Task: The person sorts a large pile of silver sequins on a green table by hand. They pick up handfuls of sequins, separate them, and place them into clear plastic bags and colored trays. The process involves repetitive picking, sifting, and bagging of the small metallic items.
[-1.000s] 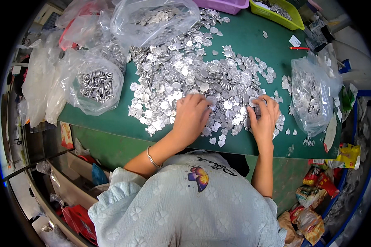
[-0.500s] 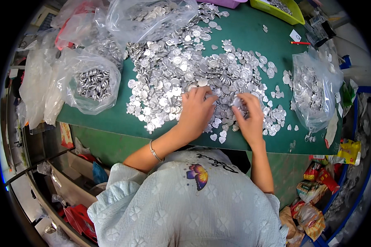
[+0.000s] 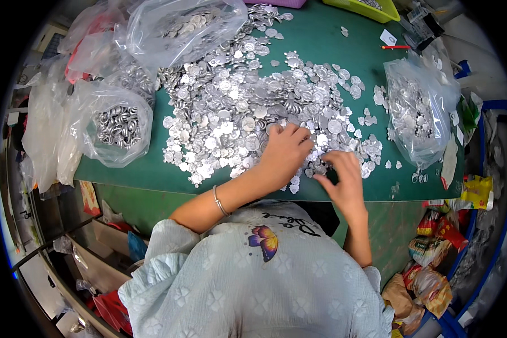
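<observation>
A broad heap of small silver metal charms (image 3: 219, 112), some round like medals and others scallop-edged, lies loose on the green table. My left hand (image 3: 285, 152), a bangle on its wrist, reaches into the heap's near middle with fingers curled; whatever lies under them is hidden. To its right, my right hand (image 3: 346, 179) hovers low over the heap's near edge. Its thumb and fingers stand apart, and no charm shows gripped between them. Several scalloped charms lie by the table edge between the two hands.
On the left stands an open clear bag of silver rings (image 3: 118, 127); behind it is a bag of round pieces (image 3: 188, 25). A clear bag of charms (image 3: 414, 112) sits at right. At the far edge is a yellow-green basket (image 3: 372, 10); a red pen (image 3: 395, 47) lies near it.
My right hand has drawn down and its fingers have parted from the small silver charm they pinched. My left hand has shifted slightly right and nearer. The whole view has shifted a little.
</observation>
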`<move>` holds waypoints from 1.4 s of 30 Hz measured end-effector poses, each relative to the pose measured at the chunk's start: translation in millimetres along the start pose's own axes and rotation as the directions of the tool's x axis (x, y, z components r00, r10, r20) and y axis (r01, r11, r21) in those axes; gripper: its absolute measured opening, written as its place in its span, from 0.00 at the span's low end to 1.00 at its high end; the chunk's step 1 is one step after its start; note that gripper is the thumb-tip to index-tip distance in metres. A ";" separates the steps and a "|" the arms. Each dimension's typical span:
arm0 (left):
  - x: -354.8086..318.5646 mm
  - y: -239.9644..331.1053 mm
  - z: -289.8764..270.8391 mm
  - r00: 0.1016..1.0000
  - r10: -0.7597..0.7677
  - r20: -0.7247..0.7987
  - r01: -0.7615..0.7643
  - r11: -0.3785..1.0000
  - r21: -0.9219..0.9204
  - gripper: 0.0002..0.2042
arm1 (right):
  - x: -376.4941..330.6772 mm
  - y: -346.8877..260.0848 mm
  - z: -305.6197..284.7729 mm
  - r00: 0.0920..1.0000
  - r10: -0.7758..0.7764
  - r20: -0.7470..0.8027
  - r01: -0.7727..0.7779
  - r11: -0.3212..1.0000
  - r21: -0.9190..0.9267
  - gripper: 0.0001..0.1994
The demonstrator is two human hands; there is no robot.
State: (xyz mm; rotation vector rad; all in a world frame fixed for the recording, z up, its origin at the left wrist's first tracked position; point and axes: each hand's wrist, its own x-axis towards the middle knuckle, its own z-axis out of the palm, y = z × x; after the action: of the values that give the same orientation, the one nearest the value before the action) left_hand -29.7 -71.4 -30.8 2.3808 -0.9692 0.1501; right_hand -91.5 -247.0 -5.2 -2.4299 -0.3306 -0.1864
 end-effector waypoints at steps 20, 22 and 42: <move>21.4 24.0 15.9 0.999 -0.012 0.048 0.006 0.993 0.115 0.19 | -6.2 4.7 16.4 0.918 0.375 -0.127 -0.385 0.920 -0.067 0.12; 21.5 25.0 15.4 0.997 -0.020 0.075 0.010 0.992 0.129 0.19 | -4.3 4.1 14.2 0.925 0.368 -0.092 -0.373 0.926 -0.054 0.13; 28.8 24.1 1.8 0.832 -0.332 0.445 0.554 0.452 -0.699 0.08 | -25.5 61.7 -23.9 0.842 0.491 0.222 -0.080 -0.294 0.952 0.11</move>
State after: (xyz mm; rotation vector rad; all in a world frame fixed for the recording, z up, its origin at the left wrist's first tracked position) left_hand -25.0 -103.9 -12.7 1.6722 -0.3034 -0.6907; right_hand -99.5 -313.1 -29.9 -0.6212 0.2987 0.0270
